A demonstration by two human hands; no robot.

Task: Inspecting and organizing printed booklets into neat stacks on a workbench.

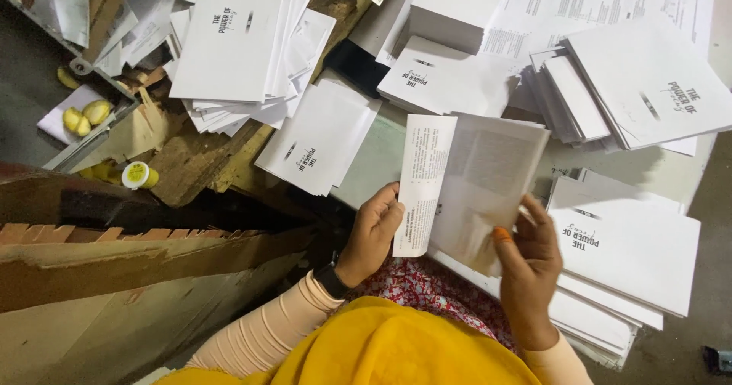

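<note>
Both hands (450,240) grip folded white printed sheet (469,183).

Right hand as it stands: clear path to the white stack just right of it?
Probably yes. The right hand sits beside the white stack with nothing between them, but it holds the folded sheet along with the left hand.

I am holding a printed white paper sheet (465,187) up over the table, its left edge folded over into a narrow text-covered flap, its wider right part showing faint print and curling at the lower corner.
</note>
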